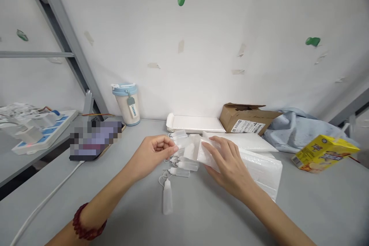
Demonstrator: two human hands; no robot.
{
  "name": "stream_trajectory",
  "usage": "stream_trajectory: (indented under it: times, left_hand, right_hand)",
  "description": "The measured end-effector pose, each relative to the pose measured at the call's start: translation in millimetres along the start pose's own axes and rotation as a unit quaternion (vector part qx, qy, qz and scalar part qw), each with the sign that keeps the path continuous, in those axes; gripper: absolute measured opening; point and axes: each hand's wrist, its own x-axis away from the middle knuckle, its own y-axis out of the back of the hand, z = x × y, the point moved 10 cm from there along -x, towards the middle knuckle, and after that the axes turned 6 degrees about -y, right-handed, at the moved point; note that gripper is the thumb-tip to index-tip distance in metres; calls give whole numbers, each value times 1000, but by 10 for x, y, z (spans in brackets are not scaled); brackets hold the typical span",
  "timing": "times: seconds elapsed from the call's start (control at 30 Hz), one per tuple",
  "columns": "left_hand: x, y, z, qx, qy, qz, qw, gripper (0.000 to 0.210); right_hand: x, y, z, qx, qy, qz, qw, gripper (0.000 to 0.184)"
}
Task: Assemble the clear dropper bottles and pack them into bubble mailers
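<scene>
My right hand [230, 165] is wrapped over a white bubble mailer [266, 169], fingers on top and thumb beneath. The mailer's open end and loose flap [191, 148] face left. Close to that opening, my left hand [152, 155] has its fingers curled in and the thumb against them; what is in the pinch, if anything, cannot be made out. Several small translucent squeeze bottles with thin-strapped caps lie in a loose group between the hands, partly behind them. One squeeze bottle [167, 200] lies nearest me, and another bottle [180, 172] is just above it.
Behind the hands lie flat white mailers [196, 123] and an opened cardboard box [245, 121]. A yellow drink carton [323, 153] and bluish cloth [300, 130] are at right. At left are a lidded cup [128, 105], a phone [98, 140] with its cable, and a power strip [43, 134].
</scene>
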Motion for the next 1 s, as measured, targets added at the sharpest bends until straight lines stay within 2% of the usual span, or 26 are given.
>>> stream_trajectory:
  times: [0.2, 0.4, 0.53, 0.6, 0.77, 0.93, 1.0]
  left_hand:
    - [78, -193, -54, 25, -12, 57, 998, 20]
    - [68, -244, -10, 10, -24, 62, 998, 20]
    - [105, -394, -54, -20, -54, 120, 991, 21]
    - [109, -417, -29, -26, -48, 131, 990, 23]
    - [31, -296, 98, 2, -13, 70, 997, 22]
    - [-22, -156, 140, -18, -14, -4, 1000, 21]
    - [-23, -155, 180, -24, -4, -7, 1000, 26]
  right_hand:
    - [-1, 4, 50, -6, 8, 1, 1000, 43]
    - [4, -9, 84, -18, 17, 7, 1000, 47]
    - [21, -20, 122, -24, 28, 4, 999, 47]
    - [23, -21, 118, -22, 27, 1, 999, 46]
    - [16, -6, 99, -22, 19, -7, 1000, 45]
    - [8, 6, 97, -25, 20, -12, 999, 46]
    - [3, 35, 96, -27, 21, -24, 999, 45]
